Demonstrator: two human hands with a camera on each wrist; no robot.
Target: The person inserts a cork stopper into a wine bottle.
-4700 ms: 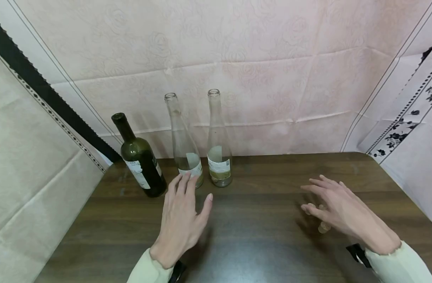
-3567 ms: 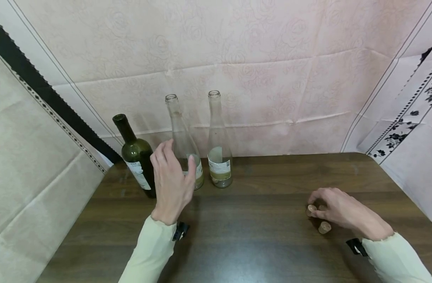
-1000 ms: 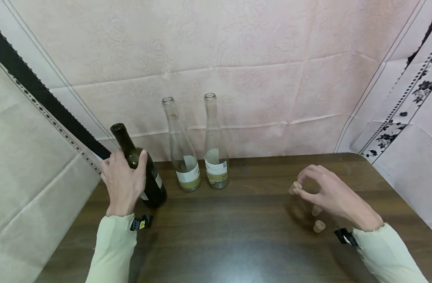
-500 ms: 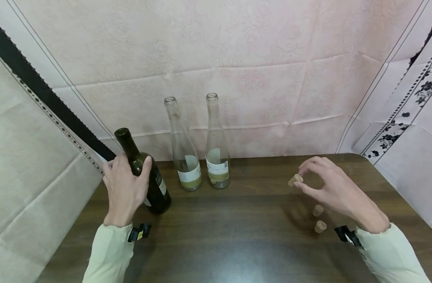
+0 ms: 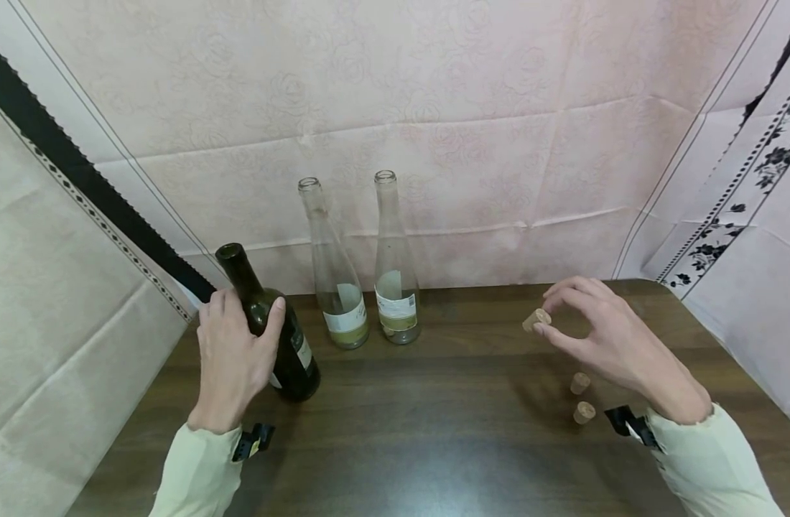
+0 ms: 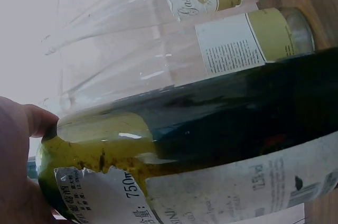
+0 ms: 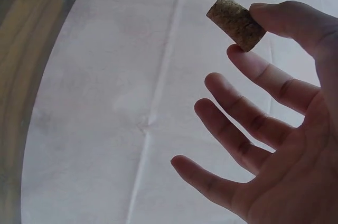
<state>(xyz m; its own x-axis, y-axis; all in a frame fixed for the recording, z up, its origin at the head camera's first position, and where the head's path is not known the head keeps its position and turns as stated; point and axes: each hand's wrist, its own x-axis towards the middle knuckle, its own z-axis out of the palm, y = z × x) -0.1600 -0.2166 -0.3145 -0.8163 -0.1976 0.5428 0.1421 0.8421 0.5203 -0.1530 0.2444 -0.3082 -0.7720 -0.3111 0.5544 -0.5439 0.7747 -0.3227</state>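
My left hand (image 5: 235, 366) grips a dark green wine bottle (image 5: 296, 362) around its upper body, below the neck. In the left wrist view the wine bottle (image 6: 222, 123) fills the lower half, its torn white label showing, with my thumb and fingers at its shoulder. A cork (image 5: 536, 319) is pinched between thumb and forefinger of my right hand (image 5: 611, 345), above the table. In the right wrist view that cork (image 7: 236, 21) sits at the fingertips while the other fingers spread loosely. Two more corks, one (image 5: 579, 383) behind the other (image 5: 584, 413), lie below the right hand.
Two clear glass bottles, a left one (image 5: 346, 316) and a right one (image 5: 397, 309), stand uncorked near the back edge of the brown wooden table (image 5: 421, 431). A pale patterned cloth (image 5: 466, 143) hangs behind, with more cloth at both sides.
My left hand, earlier near the clear bottles, has taken hold of the wine bottle and brought it nearer and rightward. The right hand has picked a cork off the table and raised it.
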